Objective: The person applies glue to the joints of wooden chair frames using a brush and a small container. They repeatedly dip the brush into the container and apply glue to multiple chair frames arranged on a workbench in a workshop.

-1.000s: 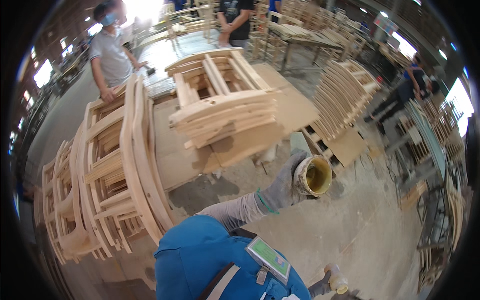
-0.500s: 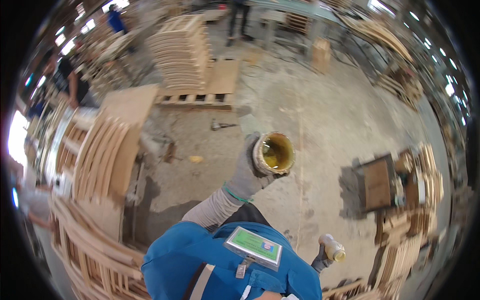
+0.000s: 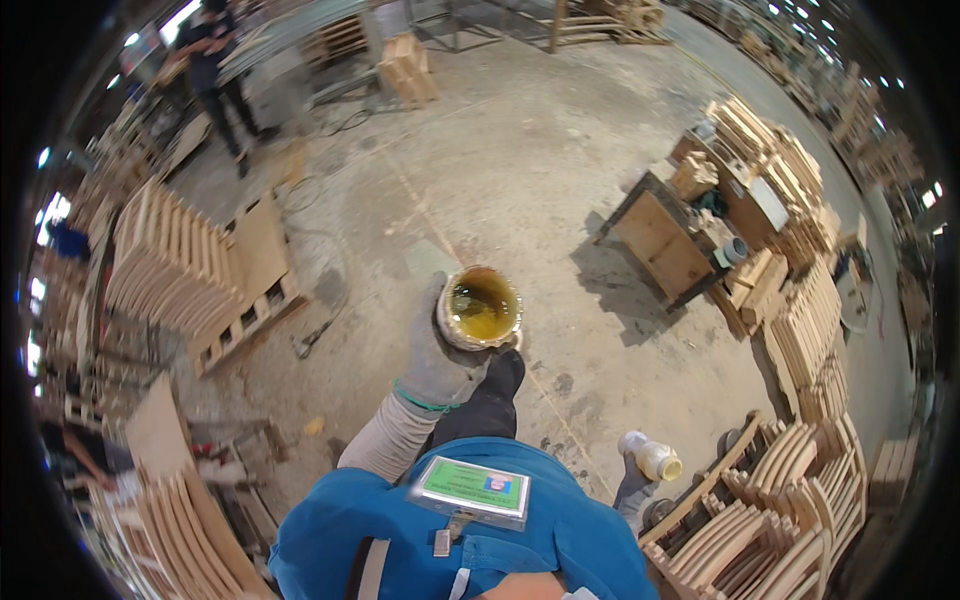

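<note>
My left hand, in a grey glove with a green band at the wrist, is wrapped round a crusted round pot in front of my body. Glossy yellow liquid lies inside it, with the pot's mouth facing up. Down by my right side, my gloved right hand is closed on a small whitish plastic bottle. The bottle is tilted, and its yellowish end points to the right. Most of the right hand's fingers are hidden behind it.
At right stands a dark-framed box table with wood pieces and a can on it. Curved wooden parts are piled at the lower right. A pallet with stacked parts is at left. A person stands at the far left.
My view has turned to the right, so the pallet stack has shifted left and the box table is nearer the middle. Both hands keep hold of the pot and the bottle.
</note>
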`<action>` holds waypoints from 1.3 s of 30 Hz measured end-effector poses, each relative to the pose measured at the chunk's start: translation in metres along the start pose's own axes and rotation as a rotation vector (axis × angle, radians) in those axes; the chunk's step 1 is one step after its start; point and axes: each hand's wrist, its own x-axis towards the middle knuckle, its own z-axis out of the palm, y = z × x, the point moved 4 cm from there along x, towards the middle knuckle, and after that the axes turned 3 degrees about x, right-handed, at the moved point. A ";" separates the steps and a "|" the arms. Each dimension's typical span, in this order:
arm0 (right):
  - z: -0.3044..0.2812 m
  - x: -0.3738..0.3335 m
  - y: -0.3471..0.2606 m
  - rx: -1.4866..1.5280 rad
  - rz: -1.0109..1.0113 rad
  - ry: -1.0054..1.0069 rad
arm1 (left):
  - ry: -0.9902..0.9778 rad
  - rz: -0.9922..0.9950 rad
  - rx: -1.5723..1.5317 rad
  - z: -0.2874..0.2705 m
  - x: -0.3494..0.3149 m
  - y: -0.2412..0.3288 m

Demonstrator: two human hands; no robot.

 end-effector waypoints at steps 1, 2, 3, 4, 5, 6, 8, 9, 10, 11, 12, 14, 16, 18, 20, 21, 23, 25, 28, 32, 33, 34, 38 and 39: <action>0.015 0.018 -0.004 -0.001 -0.019 0.025 | -0.015 -0.040 0.004 0.003 0.028 -0.002; 0.032 0.039 -0.013 -0.034 -0.097 0.039 | 0.012 -0.040 0.015 0.009 0.054 0.002; 0.054 0.063 -0.026 -0.004 -0.108 0.067 | 0.001 -0.057 0.035 0.017 0.081 0.009; 0.077 0.084 -0.042 0.017 -0.121 0.097 | -0.010 -0.081 0.050 0.021 0.109 0.015; 0.094 0.108 -0.056 0.034 -0.137 0.121 | -0.018 -0.100 0.058 0.025 0.135 0.021; 0.106 0.133 -0.062 -0.035 -0.165 0.131 | -0.074 -0.111 0.058 0.034 0.164 0.024; 0.132 0.181 -0.077 -0.063 -0.199 0.138 | -0.091 -0.142 0.074 0.052 0.212 0.033; 0.149 0.205 -0.090 -0.024 -0.219 0.135 | -0.095 -0.143 0.083 0.062 0.234 0.037; 0.164 0.226 -0.101 0.011 -0.236 0.132 | -0.047 -0.139 0.113 0.071 0.253 0.039; 0.176 0.245 -0.112 0.024 -0.242 0.159 | -0.060 -0.153 0.133 0.077 0.274 0.040; 0.187 0.263 -0.121 0.039 -0.252 0.186 | -0.075 -0.165 0.152 0.081 0.293 0.041; 0.201 0.298 -0.135 0.042 -0.251 0.216 | -0.057 -0.152 0.160 0.089 0.328 0.040; 0.211 0.335 -0.143 0.021 -0.229 0.215 | -0.073 -0.176 0.126 0.097 0.355 0.037; 0.218 0.382 -0.155 0.084 -0.263 0.140 | -0.066 -0.193 0.090 0.101 0.382 0.033; 0.226 0.440 -0.163 0.232 -0.285 0.098 | 0.005 -0.153 0.197 0.107 0.405 0.028; 0.233 0.469 -0.169 0.250 -0.311 0.103 | 0.047 -0.126 0.254 0.108 0.415 0.025; 0.251 0.536 -0.178 0.202 -0.374 0.106 | 0.005 0.061 0.588 0.101 0.437 0.024; 0.265 0.622 -0.158 0.111 -0.357 0.093 | 0.076 0.309 0.986 0.100 0.462 0.017; 0.313 0.742 -0.152 0.046 -0.405 -0.009 | 0.260 0.471 1.139 0.114 0.495 0.005; 0.381 0.886 -0.124 0.096 -0.337 -0.051 | 0.401 0.469 0.992 0.133 0.549 -0.018; 0.394 0.907 -0.120 0.065 -0.316 -0.029 | 0.411 0.506 1.164 0.148 0.561 -0.024; 0.404 0.927 -0.117 0.042 -0.285 -0.077 | 0.427 0.543 1.338 0.164 0.573 -0.031; 0.437 0.979 -0.095 -0.146 -0.207 -0.173 | 0.518 0.513 1.308 0.183 0.613 -0.050; 0.441 0.985 -0.091 -0.182 -0.208 -0.200 | 0.524 0.494 1.248 0.188 0.622 -0.056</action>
